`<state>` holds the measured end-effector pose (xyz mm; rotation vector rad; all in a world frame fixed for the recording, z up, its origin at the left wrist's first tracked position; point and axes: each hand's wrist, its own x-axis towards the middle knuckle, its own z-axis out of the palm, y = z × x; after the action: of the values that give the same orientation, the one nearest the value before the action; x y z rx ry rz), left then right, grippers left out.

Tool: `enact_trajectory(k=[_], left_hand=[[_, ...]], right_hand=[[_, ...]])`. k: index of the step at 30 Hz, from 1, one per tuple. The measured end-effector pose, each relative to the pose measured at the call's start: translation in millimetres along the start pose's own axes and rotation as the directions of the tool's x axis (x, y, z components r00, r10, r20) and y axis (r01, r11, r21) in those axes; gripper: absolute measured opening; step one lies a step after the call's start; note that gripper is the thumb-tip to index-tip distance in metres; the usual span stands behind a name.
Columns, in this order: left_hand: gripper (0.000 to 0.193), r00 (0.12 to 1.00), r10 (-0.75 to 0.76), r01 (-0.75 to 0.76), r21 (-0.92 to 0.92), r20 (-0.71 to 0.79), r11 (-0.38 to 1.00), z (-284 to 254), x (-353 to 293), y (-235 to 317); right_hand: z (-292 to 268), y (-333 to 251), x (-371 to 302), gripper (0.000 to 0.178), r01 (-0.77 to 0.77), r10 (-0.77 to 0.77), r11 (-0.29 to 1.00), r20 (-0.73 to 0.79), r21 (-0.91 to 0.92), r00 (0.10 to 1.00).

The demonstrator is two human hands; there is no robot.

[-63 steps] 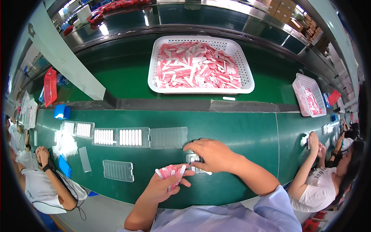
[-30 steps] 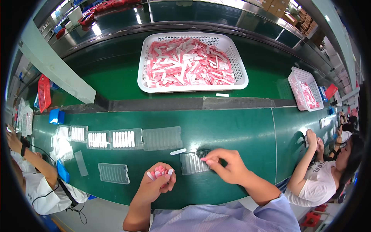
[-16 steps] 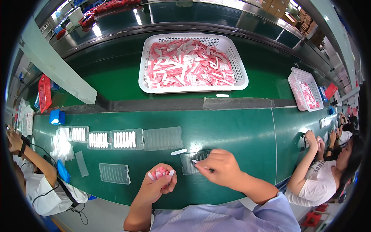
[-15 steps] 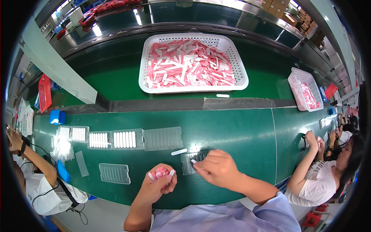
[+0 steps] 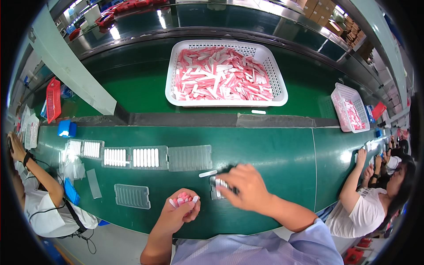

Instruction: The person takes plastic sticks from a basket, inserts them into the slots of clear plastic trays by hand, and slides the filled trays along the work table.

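Observation:
My left hand [image 5: 180,211] is closed round a bunch of small flat strips [image 5: 184,198] with rounded ends, pink and white. Over a small clear ribbed tray [image 5: 213,195] hovers my right hand [image 5: 248,187]. Its fingers are bent and smeared by motion, so whether a strip is between them cannot be made out. White strips [image 5: 219,182] show in that tray, partly covered by the fingers. Just beyond the tray, a single white strip [image 5: 207,174] lies on the green table.
A white basket [image 5: 226,103] heaped with strips stands beyond the dark ledge. Left lie filled clear trays [image 5: 145,157], an unfilled-looking tray [image 5: 190,158] and another near tray [image 5: 132,197]. A blue block [image 5: 66,128] is farther left. People sit at both sides.
My right hand has shifted slightly left and up over the small tray, where white strips now show. My left hand keeps its bunch. The view has moved slightly.

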<state>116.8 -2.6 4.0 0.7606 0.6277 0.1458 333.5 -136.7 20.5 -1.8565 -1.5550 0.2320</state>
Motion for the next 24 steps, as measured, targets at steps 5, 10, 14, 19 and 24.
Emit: enact_trajectory(k=[5,10,14,19,24], left_hand=[[0.017,1.0,-0.006,0.004,0.053,0.029,0.999,5.1,4.5,5.5],[0.024,0.999,0.011,-0.016,0.091,0.05,0.996,6.7,0.2,15.2],[0.025,0.999,-0.001,-0.001,0.083,0.032,0.997,2.8,0.0,14.4],[0.028,0.998,0.016,-0.02,0.062,0.066,0.998,1.1,0.3,5.4],[0.023,0.992,-0.008,0.001,0.056,0.126,0.998,-1.8,5.2,2.8]], right_hand=[[8.9,24.8,27.8,0.009,-0.04,0.059,0.992,0.16,-0.118,0.985],[7.2,34.6,35.7,0.011,0.015,0.017,0.989,0.216,-0.147,0.976],[3.9,39.2,37.7,0.012,0.209,-0.117,0.927,0.288,-0.312,0.95],[-10.5,48.7,32.4,0.01,0.218,-0.108,0.897,0.288,-0.385,0.952],[-18.0,47.3,30.2,0.007,0.099,-0.074,0.989,0.216,-0.106,0.974]])
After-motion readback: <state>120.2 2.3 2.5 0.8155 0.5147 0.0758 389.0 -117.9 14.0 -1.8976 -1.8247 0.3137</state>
